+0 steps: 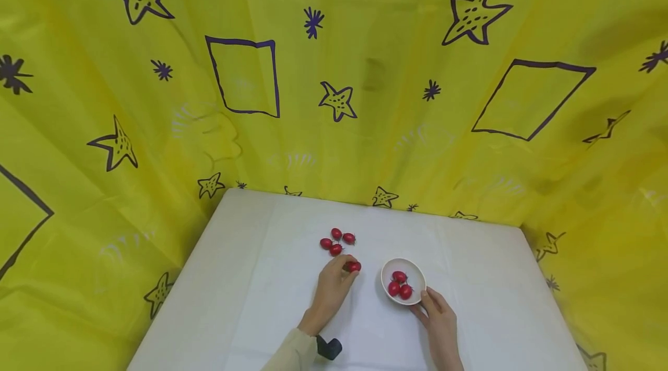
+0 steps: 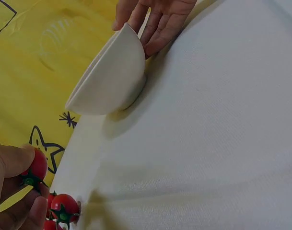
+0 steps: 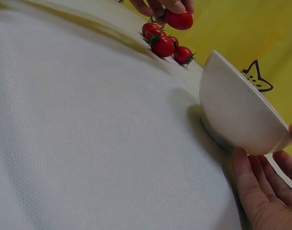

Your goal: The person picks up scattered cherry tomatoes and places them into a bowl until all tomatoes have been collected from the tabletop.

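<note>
My left hand pinches a red cherry tomato with a green stem between thumb and fingers, above the table and left of the bowl. In the left wrist view the pinched tomato shows its green calyx. My right hand holds a white bowl at its right side, thumb at the rim and fingers beneath. Three cherry tomatoes lie inside the bowl. Beyond my left hand, several more cherry tomatoes sit close together on the table. The bowl's inside is hidden in both wrist views.
A white cloth covers the table. Yellow curtain with drawn stars and squares surrounds its back and sides. A dark band shows at my left wrist below the pale sleeve.
</note>
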The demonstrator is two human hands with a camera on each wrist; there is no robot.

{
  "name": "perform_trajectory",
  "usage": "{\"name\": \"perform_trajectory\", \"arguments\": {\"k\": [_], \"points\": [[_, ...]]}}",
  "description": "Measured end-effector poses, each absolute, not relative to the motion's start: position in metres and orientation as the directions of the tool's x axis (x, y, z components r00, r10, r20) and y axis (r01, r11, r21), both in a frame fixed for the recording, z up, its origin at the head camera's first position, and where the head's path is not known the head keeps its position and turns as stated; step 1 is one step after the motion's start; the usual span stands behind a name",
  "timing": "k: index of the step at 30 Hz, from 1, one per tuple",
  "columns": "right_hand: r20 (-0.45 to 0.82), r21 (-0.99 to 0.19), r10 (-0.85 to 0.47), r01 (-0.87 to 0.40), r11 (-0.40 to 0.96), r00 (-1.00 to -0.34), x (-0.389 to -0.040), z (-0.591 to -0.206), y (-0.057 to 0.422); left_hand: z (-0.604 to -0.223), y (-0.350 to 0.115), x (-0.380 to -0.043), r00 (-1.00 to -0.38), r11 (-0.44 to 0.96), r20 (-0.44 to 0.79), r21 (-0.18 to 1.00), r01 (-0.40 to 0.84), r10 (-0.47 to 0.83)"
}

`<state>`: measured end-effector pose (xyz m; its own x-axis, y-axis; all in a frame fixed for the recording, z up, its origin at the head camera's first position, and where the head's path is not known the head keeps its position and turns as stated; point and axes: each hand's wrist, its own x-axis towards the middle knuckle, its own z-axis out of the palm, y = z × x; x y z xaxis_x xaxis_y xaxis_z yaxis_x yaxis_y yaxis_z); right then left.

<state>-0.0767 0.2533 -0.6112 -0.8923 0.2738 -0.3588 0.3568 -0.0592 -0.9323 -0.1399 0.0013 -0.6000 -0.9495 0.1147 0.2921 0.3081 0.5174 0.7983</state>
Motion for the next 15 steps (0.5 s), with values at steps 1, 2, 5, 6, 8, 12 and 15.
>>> {"name": "perform_trajectory", "arguments": {"k": [1,2,5,6,8,12,15], "points": [[-0.358,-0.933,0.274,0.354,-0.064,-0.893,-0.077,-0.611,0.253,-0.598,0.002,-0.140,-0.953,0.505,0.279,0.810,0.298,0.115],[-0.360,-0.932,0.277,0.355,-0.068,-0.891,-0.077,-0.611,0.253,-0.597,0.003,-0.141,-0.957,0.493,0.266,0.821,0.288,0.116],[-0.363,-0.931,0.276,0.360,-0.064,-0.890,-0.077,-0.611,0.253,-0.594,0.006,-0.141,-0.967,0.464,0.226,0.848,0.256,0.122],[-0.365,-0.930,0.275,0.362,-0.062,-0.889,-0.077,-0.611,0.253,-0.593,0.007,-0.141,-0.968,0.459,0.217,0.852,0.250,0.124],[-0.372,-0.927,0.274,0.373,-0.051,-0.887,-0.077,-0.610,0.253,-0.590,0.010,-0.142,-0.971,0.449,0.199,0.862,0.237,0.130],[-0.379,-0.924,0.274,0.380,-0.053,-0.884,-0.077,-0.610,0.252,-0.584,0.015,-0.142,-0.967,0.445,0.210,0.859,0.253,0.144],[-0.363,-0.931,0.282,0.355,-0.079,-0.888,-0.078,-0.609,0.252,-0.580,0.019,-0.143,-0.957,0.448,0.242,0.845,0.290,0.163]]}}
